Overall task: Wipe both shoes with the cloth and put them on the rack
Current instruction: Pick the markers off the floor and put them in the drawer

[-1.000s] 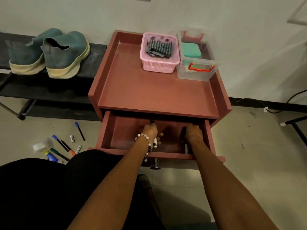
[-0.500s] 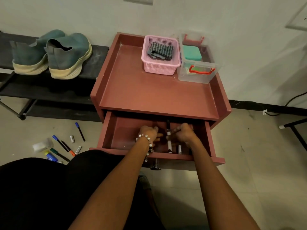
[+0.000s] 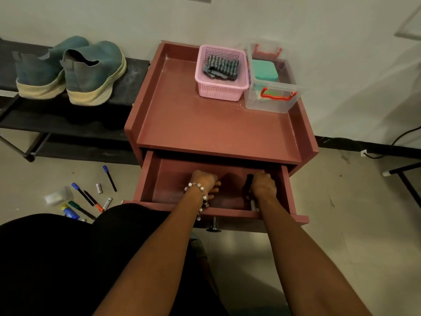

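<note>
In the middle of the frame stands a reddish-brown cabinet (image 3: 218, 124) with a raised rim on its left, back and right sides; the front edge of its top is low and open toward the person. Most of the top is bare surface. Only the back right corner is taken: a pink basket (image 3: 222, 86) with a striped grey cloth (image 3: 222, 67) folded inside it, and just beside it, to the right, a clear plastic box (image 3: 272, 96) with red handles and a teal thing inside.

Below the top, the drawer (image 3: 150, 179) is pulled out toward the bottom of the frame. Both hands are inside it, apart from each other, with bare drawer floor between them and at the left.

The left hand (image 3: 204, 182), with a bead bracelet on the wrist, has its fingers curled inward. What it holds I cannot tell, because the fingers hide it. The right hand (image 3: 263, 185) has its fingers closed around a dark marker (image 3: 248, 187), which stands out at the left side of the fist.

At the upper left of the frame, two blue-green shoes (image 3: 91, 71) with pale soles stand side by side, touching, on the black rack (image 3: 132, 71), heels toward the camera. The rack's right end is just beside the cabinet.

On the floor at the lower left, several markers (image 3: 109, 177) lie scattered, near the person's dark knee.
</note>
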A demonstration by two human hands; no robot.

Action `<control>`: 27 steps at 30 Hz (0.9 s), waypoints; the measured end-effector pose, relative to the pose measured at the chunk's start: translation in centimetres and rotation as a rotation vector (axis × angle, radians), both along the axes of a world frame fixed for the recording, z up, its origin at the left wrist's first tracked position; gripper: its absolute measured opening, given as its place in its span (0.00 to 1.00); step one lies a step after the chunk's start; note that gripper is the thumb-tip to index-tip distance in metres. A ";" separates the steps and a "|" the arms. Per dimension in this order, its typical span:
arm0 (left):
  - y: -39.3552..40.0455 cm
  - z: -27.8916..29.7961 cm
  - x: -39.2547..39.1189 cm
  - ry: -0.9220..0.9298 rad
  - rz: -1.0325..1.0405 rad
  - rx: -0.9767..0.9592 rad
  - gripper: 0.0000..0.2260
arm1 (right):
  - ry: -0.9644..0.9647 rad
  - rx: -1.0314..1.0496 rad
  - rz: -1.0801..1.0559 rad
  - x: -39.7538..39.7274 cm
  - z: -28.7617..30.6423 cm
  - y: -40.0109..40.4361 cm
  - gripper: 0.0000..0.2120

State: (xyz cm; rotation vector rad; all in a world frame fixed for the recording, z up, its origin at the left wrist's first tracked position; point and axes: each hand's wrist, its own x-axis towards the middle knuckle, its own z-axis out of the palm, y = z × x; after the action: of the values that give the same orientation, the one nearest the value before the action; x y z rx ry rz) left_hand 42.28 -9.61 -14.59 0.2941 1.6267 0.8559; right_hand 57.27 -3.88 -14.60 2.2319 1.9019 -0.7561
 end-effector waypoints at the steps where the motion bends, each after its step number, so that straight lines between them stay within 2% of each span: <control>1: -0.1 0.1 0.0 -0.002 -0.005 0.003 0.06 | -0.011 -0.009 0.011 0.1 -0.1 -0.1 0.12; 4: -0.4 0.4 -0.3 -0.002 -0.003 0.007 0.08 | -0.002 -0.034 -0.010 0.4 0.1 -0.3 0.13; 8: -1.1 1.4 -1.1 -0.017 0.050 0.027 0.06 | 0.093 0.083 -0.036 0.0 1.3 -0.5 0.13; 10: -1.7 3.1 -2.0 -0.042 0.105 0.057 0.06 | 0.252 0.089 -0.041 -1.3 2.3 -1.1 0.10; 12: -2.8 5.6 -3.9 -0.075 0.131 0.118 0.04 | 0.496 0.016 0.000 -3.5 4.1 -2.8 0.12; 15: -5.5 9.4 -9.0 -0.115 0.153 0.280 0.06 | 0.837 -0.108 0.154 -8.4 7.3 -5.6 0.10; 18: -8.3 12.4 -15.9 -0.037 0.334 0.392 0.07 | 1.031 -0.141 0.303 -14.9 9.8 -7.4 0.07; 21: -9.8 14.1 -22.7 0.017 0.516 0.422 0.06 | 1.054 -0.184 0.428 -22.4 10.3 -8.2 0.07; 23: -10.4 14.2 -26.8 0.081 0.559 0.398 0.06 | 1.022 -0.199 0.545 -27.5 10.1 -8.7 0.08; 27: -11.8 10.3 -33.7 0.202 0.616 0.216 0.05 | 0.818 -0.239 0.668 -36.4 5.1 -8.3 0.09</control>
State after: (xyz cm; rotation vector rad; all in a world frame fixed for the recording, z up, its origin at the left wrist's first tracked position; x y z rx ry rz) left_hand 8.59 -21.39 -4.32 0.0198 1.8456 1.5133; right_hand 20.83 -12.18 -9.47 1.0513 2.4543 -1.7755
